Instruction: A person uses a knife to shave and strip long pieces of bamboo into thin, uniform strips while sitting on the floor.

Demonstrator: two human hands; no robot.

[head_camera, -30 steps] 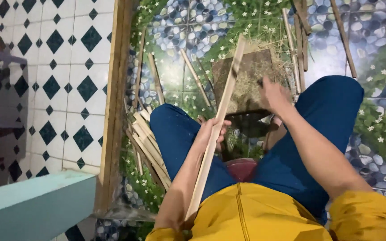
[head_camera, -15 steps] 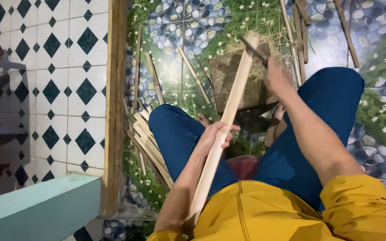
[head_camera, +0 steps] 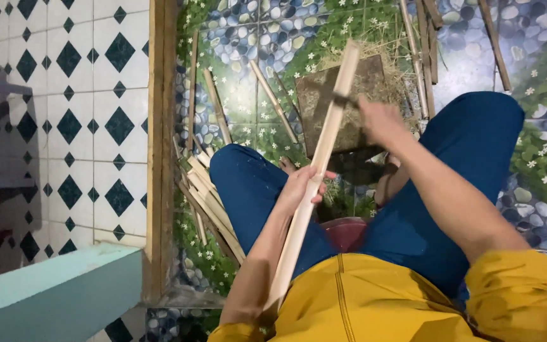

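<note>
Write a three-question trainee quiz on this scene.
1. True or false: the left hand grips the long strip.
2. What lies under the strip's far end? A) mat B) bucket C) stool
3. Fill in: the right hand holds a dark ___ against the strip.

Key: 1 true. 2 A, the mat. 3 blade.

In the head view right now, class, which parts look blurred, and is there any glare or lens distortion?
Head view: the right hand and the dark blade it holds against the long bamboo strip are smeared by motion; the left hand gripping the strip is sharper. Soft glare lies on the glossy pebble-print floor. Light is even, shadows faint. The wooden door frame bows slightly, a wide-angle effect.
</note>
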